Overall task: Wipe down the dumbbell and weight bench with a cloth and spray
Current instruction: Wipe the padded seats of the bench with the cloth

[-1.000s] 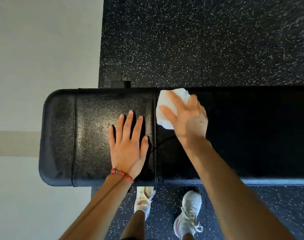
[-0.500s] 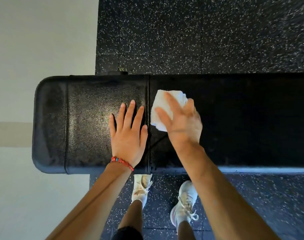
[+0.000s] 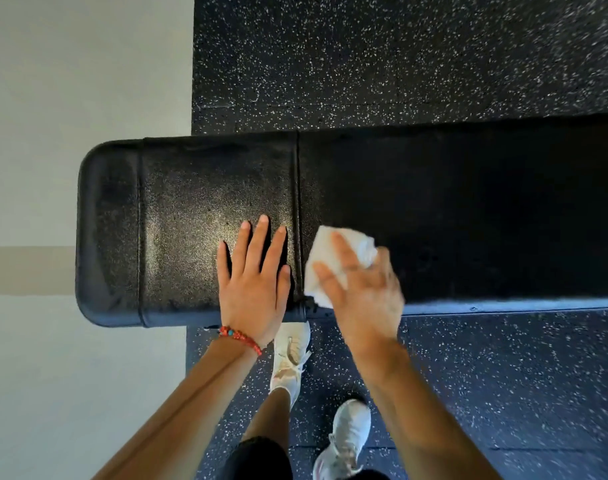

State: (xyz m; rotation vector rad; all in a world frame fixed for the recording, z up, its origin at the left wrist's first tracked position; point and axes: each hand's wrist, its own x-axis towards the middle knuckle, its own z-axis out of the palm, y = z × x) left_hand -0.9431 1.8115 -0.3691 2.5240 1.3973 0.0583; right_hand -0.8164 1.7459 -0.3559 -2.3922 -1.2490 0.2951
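A long black padded weight bench (image 3: 468, 209) runs across the view from left to right, with a seam near its middle. My left hand (image 3: 252, 285) lies flat on the pad just left of the seam, fingers straight and spread. My right hand (image 3: 359, 292) presses a folded white cloth (image 3: 325, 261) onto the pad just right of the seam, near the bench's front edge, with fingers stretched over it. No dumbbell or spray bottle is in view.
Black speckled rubber flooring (image 3: 399, 57) lies beyond and in front of the bench. A pale smooth floor (image 3: 70, 81) is at the left. My feet in white shoes (image 3: 290, 355) stand by the bench's front edge.
My right hand has drawn the cloth from the far edge of the pad toward the near edge. The left hand has stayed flat beside the seam.
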